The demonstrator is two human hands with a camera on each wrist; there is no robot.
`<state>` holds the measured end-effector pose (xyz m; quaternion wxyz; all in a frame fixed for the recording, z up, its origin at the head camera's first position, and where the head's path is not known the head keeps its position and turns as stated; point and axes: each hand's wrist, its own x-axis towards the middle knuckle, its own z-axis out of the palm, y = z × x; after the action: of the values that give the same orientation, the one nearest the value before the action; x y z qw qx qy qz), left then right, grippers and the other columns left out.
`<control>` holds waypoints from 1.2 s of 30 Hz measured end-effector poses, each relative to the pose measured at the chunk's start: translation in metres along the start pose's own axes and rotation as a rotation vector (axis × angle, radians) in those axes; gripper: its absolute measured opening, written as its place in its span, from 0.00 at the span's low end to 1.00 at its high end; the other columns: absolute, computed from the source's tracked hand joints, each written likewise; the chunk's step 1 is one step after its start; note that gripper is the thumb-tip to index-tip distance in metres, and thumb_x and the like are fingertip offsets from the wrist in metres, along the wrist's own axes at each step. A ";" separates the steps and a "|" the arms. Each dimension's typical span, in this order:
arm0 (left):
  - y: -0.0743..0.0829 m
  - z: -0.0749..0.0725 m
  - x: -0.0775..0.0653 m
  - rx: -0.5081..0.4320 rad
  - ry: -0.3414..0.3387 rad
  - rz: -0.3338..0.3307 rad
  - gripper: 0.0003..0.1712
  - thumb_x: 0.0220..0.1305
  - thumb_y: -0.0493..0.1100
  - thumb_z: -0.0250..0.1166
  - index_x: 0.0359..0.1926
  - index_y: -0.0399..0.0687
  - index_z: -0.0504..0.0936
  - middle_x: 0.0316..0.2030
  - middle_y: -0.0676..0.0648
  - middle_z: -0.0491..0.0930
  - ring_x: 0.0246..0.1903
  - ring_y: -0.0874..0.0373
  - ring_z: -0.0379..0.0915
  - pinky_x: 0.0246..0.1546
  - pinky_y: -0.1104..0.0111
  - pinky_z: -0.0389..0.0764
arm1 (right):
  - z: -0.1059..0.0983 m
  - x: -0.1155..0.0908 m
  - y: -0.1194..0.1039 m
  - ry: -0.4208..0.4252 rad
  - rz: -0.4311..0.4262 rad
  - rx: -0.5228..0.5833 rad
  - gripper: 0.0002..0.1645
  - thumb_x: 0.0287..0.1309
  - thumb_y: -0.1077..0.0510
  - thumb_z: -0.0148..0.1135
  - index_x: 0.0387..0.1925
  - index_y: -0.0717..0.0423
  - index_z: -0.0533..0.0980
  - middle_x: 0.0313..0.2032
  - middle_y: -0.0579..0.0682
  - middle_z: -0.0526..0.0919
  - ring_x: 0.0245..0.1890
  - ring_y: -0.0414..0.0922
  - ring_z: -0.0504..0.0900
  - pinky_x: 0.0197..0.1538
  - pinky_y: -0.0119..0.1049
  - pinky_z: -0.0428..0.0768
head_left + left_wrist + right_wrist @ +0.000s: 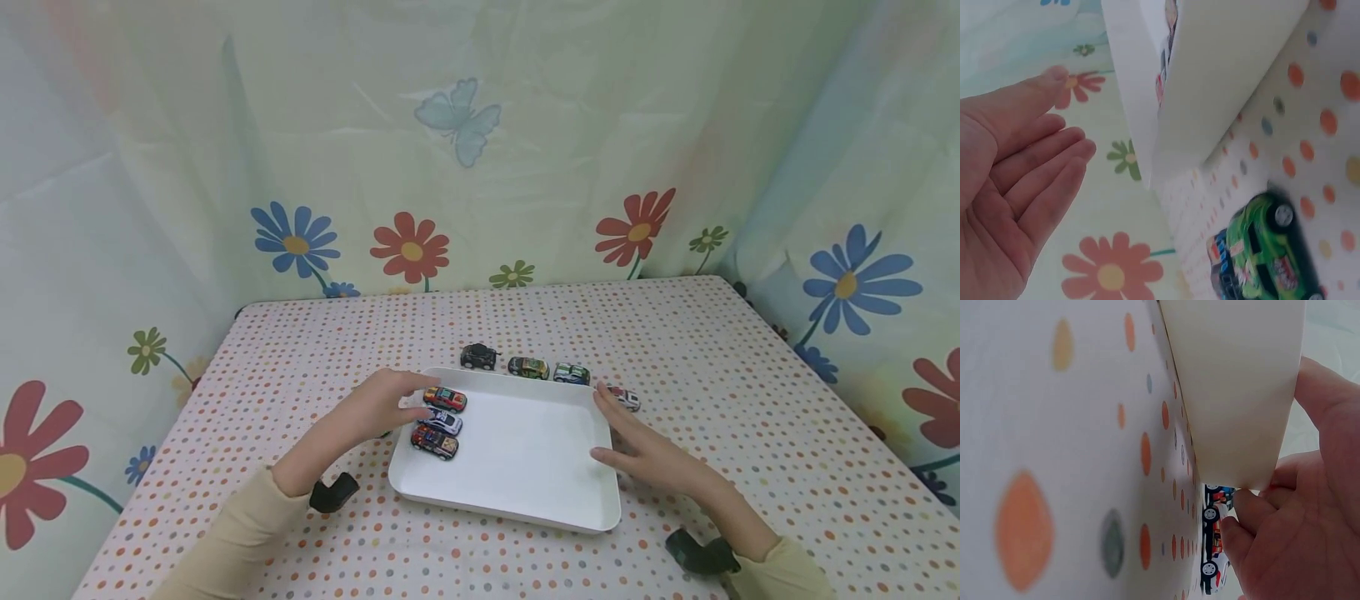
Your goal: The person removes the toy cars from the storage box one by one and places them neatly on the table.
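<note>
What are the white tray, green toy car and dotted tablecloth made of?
White tray: probably satin plastic, judging by its thin, smooth walls. Green toy car: perhaps glossy painted metal or plastic; its bodywork looks smooth and bright. Dotted tablecloth: fabric or plastic sheet, fairly matte; the flat print leaves it open.

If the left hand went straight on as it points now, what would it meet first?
Probably the red-and-yellow toy car just inside the left side of the white tray. Depth is unclear, so the left hand might pass above it.
</note>
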<state>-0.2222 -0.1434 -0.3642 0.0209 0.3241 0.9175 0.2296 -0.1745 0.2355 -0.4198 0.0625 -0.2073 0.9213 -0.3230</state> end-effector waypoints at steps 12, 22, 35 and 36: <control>0.006 0.020 -0.002 0.086 -0.141 0.046 0.21 0.54 0.40 0.71 0.50 0.41 0.81 0.45 0.46 0.81 0.44 0.56 0.77 0.38 0.70 0.78 | -0.001 -0.001 0.002 0.002 0.004 0.000 0.53 0.60 0.46 0.60 0.71 0.67 0.42 0.70 0.66 0.36 0.67 0.65 0.39 0.60 0.65 0.48; 0.005 0.026 -0.002 0.152 -0.138 0.063 0.18 0.52 0.37 0.72 0.46 0.42 0.84 0.41 0.47 0.83 0.40 0.56 0.78 0.38 0.69 0.78 | -0.003 -0.001 0.001 0.010 -0.010 0.000 0.52 0.60 0.46 0.60 0.70 0.68 0.43 0.70 0.66 0.36 0.67 0.66 0.40 0.60 0.65 0.49; 0.009 0.036 -0.001 0.216 -0.134 0.127 0.14 0.52 0.37 0.72 0.42 0.44 0.86 0.36 0.51 0.83 0.37 0.60 0.78 0.39 0.70 0.78 | 0.001 0.000 0.006 0.003 -0.012 0.012 0.52 0.60 0.46 0.60 0.71 0.66 0.43 0.70 0.65 0.36 0.68 0.64 0.39 0.61 0.65 0.48; 0.009 0.037 0.000 0.218 -0.132 0.137 0.13 0.52 0.37 0.72 0.41 0.45 0.86 0.35 0.52 0.82 0.36 0.61 0.77 0.38 0.71 0.77 | 0.001 0.000 0.006 0.004 -0.013 0.011 0.52 0.60 0.46 0.60 0.71 0.67 0.43 0.70 0.65 0.36 0.67 0.64 0.39 0.61 0.65 0.48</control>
<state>-0.2095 -0.1222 -0.3937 0.0303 0.4010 0.9093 0.1075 -0.1768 0.2392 -0.4238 0.0597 -0.2124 0.9183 -0.3288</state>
